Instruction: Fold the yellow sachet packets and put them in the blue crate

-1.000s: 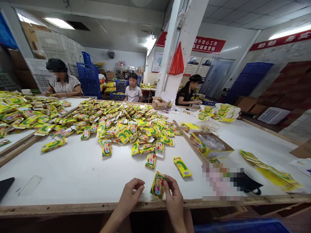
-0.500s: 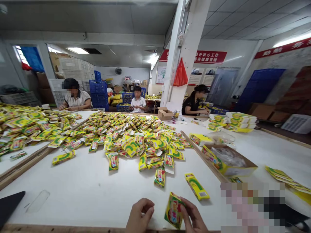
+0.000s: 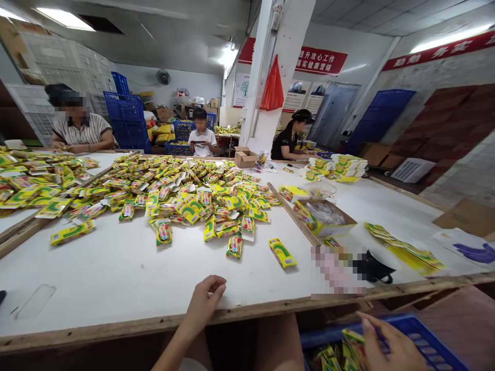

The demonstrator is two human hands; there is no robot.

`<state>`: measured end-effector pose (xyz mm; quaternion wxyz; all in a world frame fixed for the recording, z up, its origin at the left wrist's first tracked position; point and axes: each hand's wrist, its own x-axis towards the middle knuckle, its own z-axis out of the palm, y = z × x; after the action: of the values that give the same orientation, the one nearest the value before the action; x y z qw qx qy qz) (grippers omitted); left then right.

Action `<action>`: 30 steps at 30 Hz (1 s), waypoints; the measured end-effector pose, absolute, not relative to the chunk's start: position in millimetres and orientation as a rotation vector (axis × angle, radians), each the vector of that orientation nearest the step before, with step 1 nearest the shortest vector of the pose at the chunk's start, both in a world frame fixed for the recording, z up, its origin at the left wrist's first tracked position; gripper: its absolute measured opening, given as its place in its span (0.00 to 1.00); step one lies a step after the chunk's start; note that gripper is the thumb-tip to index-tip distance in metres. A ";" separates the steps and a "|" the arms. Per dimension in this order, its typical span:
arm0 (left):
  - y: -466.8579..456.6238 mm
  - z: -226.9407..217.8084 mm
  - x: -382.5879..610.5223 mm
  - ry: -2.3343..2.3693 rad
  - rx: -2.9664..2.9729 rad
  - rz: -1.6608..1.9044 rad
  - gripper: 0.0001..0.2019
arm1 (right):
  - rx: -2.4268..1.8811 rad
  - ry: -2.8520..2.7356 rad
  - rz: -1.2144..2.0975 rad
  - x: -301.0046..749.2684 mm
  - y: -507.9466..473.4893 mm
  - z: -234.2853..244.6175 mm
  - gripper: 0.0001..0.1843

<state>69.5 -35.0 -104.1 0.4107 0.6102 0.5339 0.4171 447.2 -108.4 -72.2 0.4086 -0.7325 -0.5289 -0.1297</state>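
Observation:
My left hand (image 3: 207, 296) hovers at the front edge of the white table (image 3: 127, 278), fingers loosely bent and a little apart, holding nothing. To the lower right, my right hand (image 3: 390, 342) is over a blue crate (image 3: 429, 342) below table height. Its thumb and fingers are apart. Just beside the thumb is a small yellow-green box (image 3: 352, 337), seemingly loose from the fingers. Several more such boxes (image 3: 328, 358) lie in the crate. On the tabletop, a single yellow carton (image 3: 282, 252) lies nearest my left hand, in front of a large heap of similar cartons (image 3: 185, 196).
Wooden strips (image 3: 294, 214) divide the table. Right of one stand an open box with clear plastic bags (image 3: 325, 219), flat yellow cartons (image 3: 406, 250) and a black cup-like item (image 3: 373, 268). Across the table, people (image 3: 81, 129) sit; a small cardboard box (image 3: 244, 157) stands near the pillar.
My right hand has moved from above the table down right to the blue crate, and the carton it held appears released there. The view has turned right and down. My left hand stays empty.

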 end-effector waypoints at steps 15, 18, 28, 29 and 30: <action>-37.4 -103.5 66.3 1.334 1.608 1.102 0.12 | -1.934 -1.578 0.166 187.7 63.8 -100.5 0.31; -37.2 -104.7 66.7 1.343 1.583 1.102 0.12 | -1.971 -1.625 0.173 187.6 66.4 -104.8 0.29; -22.7 -114.7 66.3 1.256 1.125 1.418 0.28 | -1.310 -1.577 0.647 198.5 -24.4 -125.2 0.36; -23.4 -113.6 65.9 1.204 1.107 1.421 0.28 | -1.270 -1.605 0.687 197.3 -30.5 -121.8 0.36; -24.5 -112.2 65.5 1.158 1.102 1.424 0.28 | -1.244 -1.627 0.724 196.8 -34.4 -117.6 0.36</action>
<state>65.5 -24.5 -112.2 0.4797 0.4518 0.4744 0.5837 196.8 -34.4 -117.6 0.4661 -0.5066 -0.6627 0.2948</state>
